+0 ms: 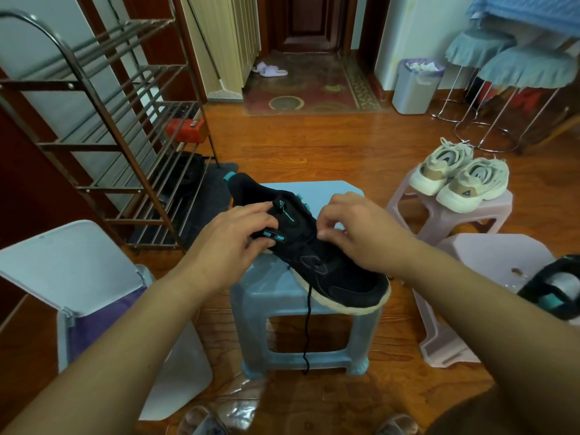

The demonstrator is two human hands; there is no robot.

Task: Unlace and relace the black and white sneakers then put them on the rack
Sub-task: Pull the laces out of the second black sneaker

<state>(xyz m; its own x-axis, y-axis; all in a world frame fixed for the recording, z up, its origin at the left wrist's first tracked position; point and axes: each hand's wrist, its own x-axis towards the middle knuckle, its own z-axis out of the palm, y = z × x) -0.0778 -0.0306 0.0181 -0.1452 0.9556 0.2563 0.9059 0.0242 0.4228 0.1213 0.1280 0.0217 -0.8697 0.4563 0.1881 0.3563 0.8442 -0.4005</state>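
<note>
Blue stool (329, 189), black sneaker (332, 271) on top, both hands' fingers (266, 215) pinching its lacing

Home, entry-hall area: wooden plank floor (314, 146), metal shoe rack (103, 146) by wall, patterned rug (314, 89) before dark door (309, 20), slippers (270, 70), plastic stools (439, 211), lined waste bin (414, 89).
</note>
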